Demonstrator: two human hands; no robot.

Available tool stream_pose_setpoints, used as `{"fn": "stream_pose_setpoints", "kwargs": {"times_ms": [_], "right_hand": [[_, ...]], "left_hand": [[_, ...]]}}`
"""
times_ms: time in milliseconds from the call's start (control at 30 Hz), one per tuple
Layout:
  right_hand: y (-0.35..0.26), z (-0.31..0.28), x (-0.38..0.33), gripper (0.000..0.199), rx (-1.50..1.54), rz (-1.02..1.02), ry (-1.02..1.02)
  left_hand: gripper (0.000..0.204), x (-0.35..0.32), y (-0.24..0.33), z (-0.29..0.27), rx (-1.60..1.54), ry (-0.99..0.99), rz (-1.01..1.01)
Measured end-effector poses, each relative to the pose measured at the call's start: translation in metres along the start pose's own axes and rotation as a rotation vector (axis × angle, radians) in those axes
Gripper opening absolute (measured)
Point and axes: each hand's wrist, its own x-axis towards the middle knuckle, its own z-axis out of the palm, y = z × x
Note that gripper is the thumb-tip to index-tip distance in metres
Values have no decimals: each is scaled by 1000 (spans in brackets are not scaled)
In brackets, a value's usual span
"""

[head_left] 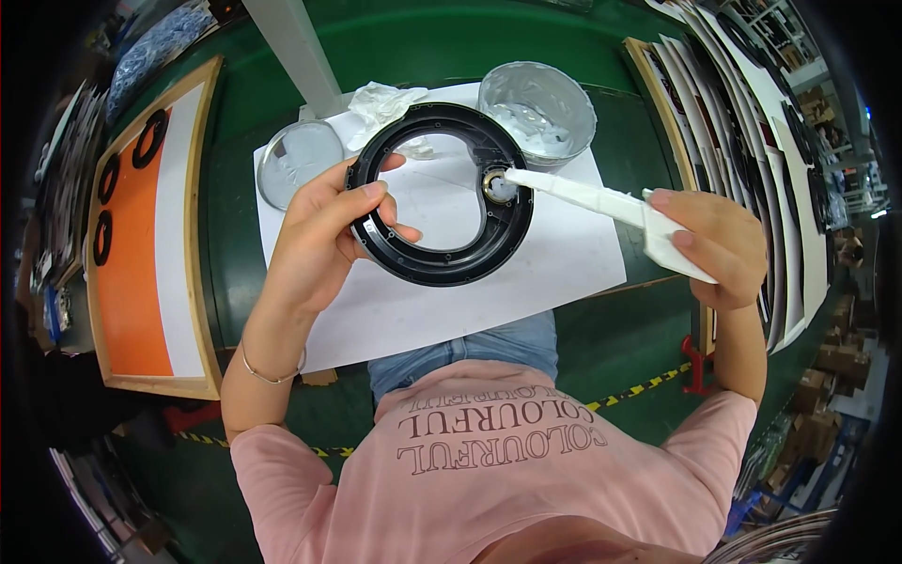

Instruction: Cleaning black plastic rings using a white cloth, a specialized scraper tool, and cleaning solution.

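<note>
Apparently, spreading was the step in hand: a person in a pink shirt seemed to be working a pale paste into a round black ring (509,226) held up over a white sheet (573,249). The left hand (340,207) pinched the ring's left side, thumb on the near face and fingers reaching through the opening. The right hand (725,242) gripped a white spatula (601,201) by its broad end, thumb and fingers closed on it, with the narrow tip at a small hub (499,186) on the ring's right inner side. The next move, as far as one could judge, called for a steady left hold and a light turn of the tip, so that the paste coated the hub evenly and kept off the smooth black face.

The ring looked like hard, glossy plastic, dotted with small holes near its edge; its opening was bean-shaped (the hub's housing bulged into what would otherwise be a circle). A brass-coloured rim circled the hub, with whitish smears inside. The spatula was flat, matte and tapered. Beyond the ring stood a round tub (512,83), its walls streaked with thick, creamy grey-white paste. A translucent, smeared disc (301,162) and crumpled tissue (383,105) lay on the left, above a dark green surface (615,141).
</note>
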Motion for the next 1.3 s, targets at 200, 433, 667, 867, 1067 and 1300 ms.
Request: {"fn": "stream_pose_setpoints", "kwargs": {"times_ms": [200, 433, 667, 867, 1067, 1300], "right_hand": [[1, 14, -3, 20, -32, -56, 12], [1, 18, -8, 11, 130, 160, -22], [-6, 49, -17, 28, 718, 1028, 241], [21, 65, -31, 29, 421, 892, 518], [-9, 69, -32, 21, -443, 145, -15], [-27, 29, -63, 20, -284, 428, 82]], "left_hand": [[33, -1, 0, 1, 1, 5, 5], [34, -6, 1, 9, 135, 97, 72], [34, -9, -6, 16, 269, 101, 255], [33, -12, -6, 8, 174, 125, 161], [33, -17, -13, -6, 59, 160, 177], [34, -21, -18, -14, 8, 214, 240]]}}
